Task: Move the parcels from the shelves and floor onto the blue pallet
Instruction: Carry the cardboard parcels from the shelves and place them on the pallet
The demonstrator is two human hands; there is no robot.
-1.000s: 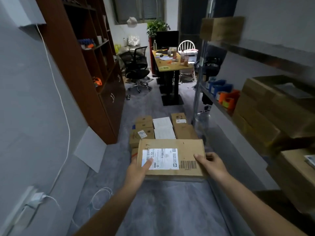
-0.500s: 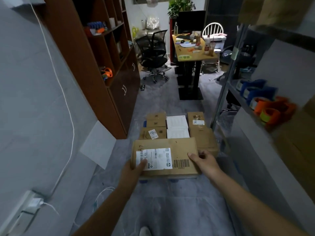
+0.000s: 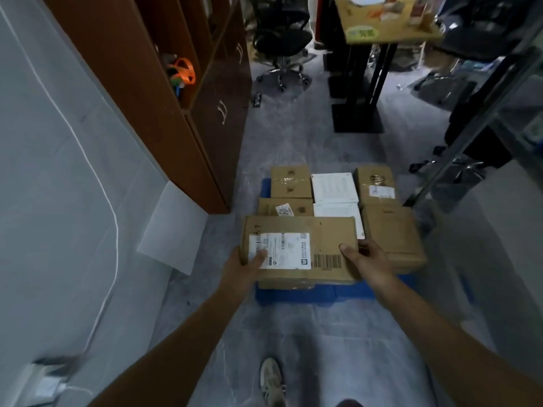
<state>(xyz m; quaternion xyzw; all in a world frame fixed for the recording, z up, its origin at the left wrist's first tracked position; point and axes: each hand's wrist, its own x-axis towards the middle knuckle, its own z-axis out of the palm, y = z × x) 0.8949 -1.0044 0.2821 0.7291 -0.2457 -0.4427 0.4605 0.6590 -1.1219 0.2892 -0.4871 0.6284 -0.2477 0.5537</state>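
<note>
Your only view rides on your head, facing forward and steeply down the aisle. Your shoe [image 3: 271,380] shows at the near edge, with the floor [image 3: 323,348] under you. Your left hand [image 3: 241,268] and right hand [image 3: 367,259] grip a parcel [image 3: 308,239] close in, at centre, with the blue pallet [image 3: 308,293] beneath it. A wall [image 3: 58,201] and brown cabinet [image 3: 164,113] run up the left, a metal rack [image 3: 458,146] up the right; a table [image 3: 388,33] stands far off at the top.

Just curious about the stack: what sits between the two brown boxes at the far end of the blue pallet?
A flat white parcel lies between the left brown box and the right brown box, seen in the head view.
</note>
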